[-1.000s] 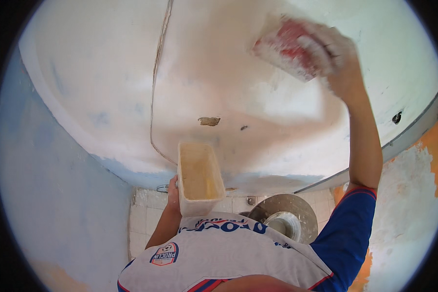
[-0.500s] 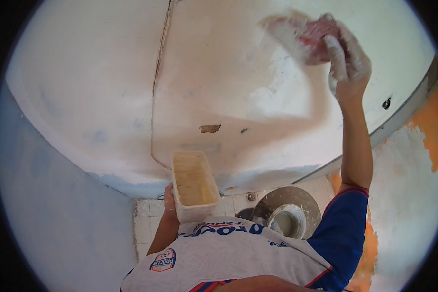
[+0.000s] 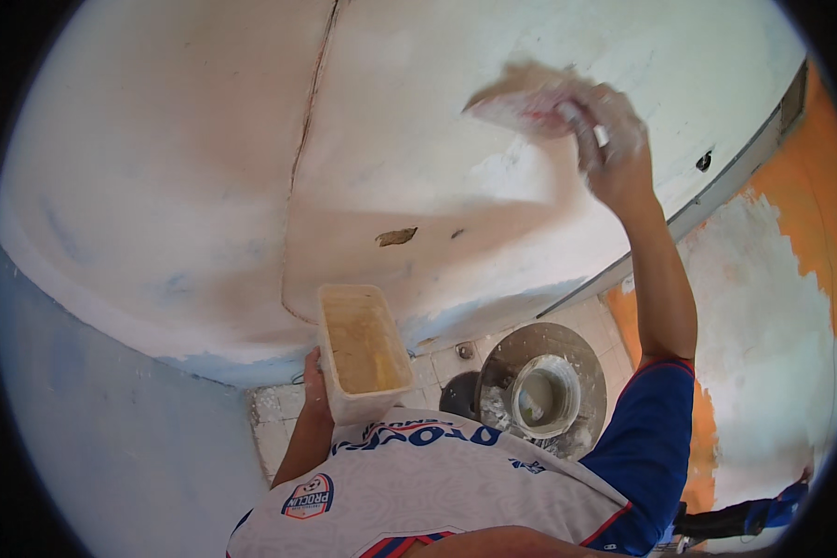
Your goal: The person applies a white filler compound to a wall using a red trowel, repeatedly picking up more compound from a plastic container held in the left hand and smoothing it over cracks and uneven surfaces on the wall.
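My right hand is raised to the wall, its fingers closed round a flat pinkish-red spreader coated with whitish paste. Motion blurs the tool, and I cannot tell whether its edge touches the wall. White residue covers the fingers. Low in front of my chest, my left hand grips the left side of a rectangular white plastic tub. Its fingers are partly hidden by the tub, which has a yellowish, smeared inside. The pale wall fills most of the view, with a patch of wet-looking filler below the spreader.
A long crack runs down the wall, near a brown hole and a dark hole. On the tiled floor, a white bucket rests in a round grey basin. A person's legs show at lower right.
My right hand and the spreader have moved left and slightly down along the wall. The view has turned a little, and a person has come into sight at lower right.
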Available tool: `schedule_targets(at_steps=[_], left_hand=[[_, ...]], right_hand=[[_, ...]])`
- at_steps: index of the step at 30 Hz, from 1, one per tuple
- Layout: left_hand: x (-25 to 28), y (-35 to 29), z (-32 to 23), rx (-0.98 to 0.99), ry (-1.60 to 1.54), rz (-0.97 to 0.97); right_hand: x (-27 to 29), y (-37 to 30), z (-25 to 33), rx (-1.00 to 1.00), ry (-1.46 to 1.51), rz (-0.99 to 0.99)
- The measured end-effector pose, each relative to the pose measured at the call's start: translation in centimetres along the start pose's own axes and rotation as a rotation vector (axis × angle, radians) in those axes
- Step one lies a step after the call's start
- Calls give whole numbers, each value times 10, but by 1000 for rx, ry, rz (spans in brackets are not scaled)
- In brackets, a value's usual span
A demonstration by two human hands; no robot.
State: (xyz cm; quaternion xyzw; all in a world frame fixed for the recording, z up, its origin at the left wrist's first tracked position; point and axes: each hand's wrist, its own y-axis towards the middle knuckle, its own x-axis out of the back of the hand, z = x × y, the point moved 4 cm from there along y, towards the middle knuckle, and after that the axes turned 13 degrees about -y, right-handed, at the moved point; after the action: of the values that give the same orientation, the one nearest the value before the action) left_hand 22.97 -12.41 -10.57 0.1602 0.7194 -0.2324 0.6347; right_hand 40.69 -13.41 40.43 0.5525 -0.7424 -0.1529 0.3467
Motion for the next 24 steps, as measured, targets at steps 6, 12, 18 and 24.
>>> schedule_targets(at_steps=[6, 12, 18, 24], left_hand=[[23, -24, -34, 22, 75, -95], [64, -40, -50, 16, 10, -45], [95, -79, -69, -13, -31, -12], [98, -119, -69, -22, -5, -86]], right_hand=[[4, 0, 17, -303, 488, -52], [18, 7, 31, -427, 146, -280], [36, 10, 84, -118, -57, 58], [78, 41, 79, -331, 169, -310]])
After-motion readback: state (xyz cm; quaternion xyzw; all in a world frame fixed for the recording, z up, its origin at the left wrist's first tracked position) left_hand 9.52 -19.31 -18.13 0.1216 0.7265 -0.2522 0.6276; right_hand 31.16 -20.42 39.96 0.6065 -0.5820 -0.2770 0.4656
